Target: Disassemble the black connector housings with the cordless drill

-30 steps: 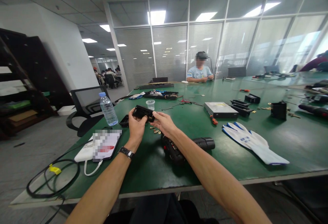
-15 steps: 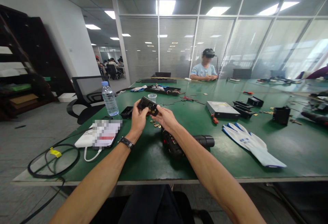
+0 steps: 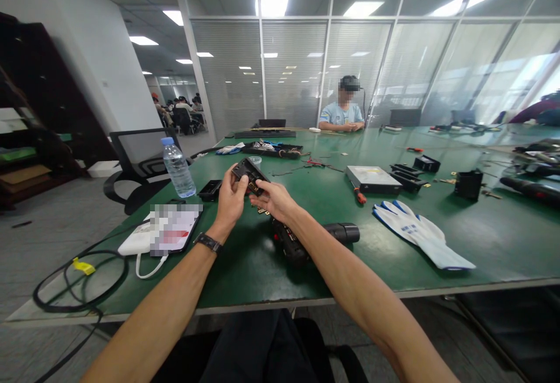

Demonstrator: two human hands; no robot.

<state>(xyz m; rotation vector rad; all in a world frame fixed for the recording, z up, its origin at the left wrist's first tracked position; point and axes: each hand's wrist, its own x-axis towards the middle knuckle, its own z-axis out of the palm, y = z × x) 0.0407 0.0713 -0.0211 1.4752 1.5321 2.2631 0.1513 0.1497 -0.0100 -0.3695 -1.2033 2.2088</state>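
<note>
Both hands hold a black plastic housing [image 3: 247, 171] with brass-coloured metal pieces in it, raised above the green table. My left hand [image 3: 231, 196] grips its left side, the thumb lying on its face. My right hand [image 3: 275, 199] pinches the lower right end. Beneath my right forearm lies a black power drill [image 3: 291, 243], partly hidden by the arm. Several small brass pieces [image 3: 262, 211] rest on the table just below the housing. Left of my left hand stands an open black case part [image 3: 210, 190]. A clear plastic cup [image 3: 255, 162] is partly hidden behind the housing.
A water bottle [image 3: 178, 168], a phone [image 3: 177, 230] and a white power bank [image 3: 135, 237] are on the left. At right lie a white glove [image 3: 420, 234], a disc drive [image 3: 373, 177], a red-handled screwdriver [image 3: 359, 195] and black housings [image 3: 468, 185]. A person [image 3: 343, 111] sits across the table.
The black housing has turned slightly in my hands, showing more of its brass-coloured inside. My right fingers have shifted on its end. The whole view has moved a little.
</note>
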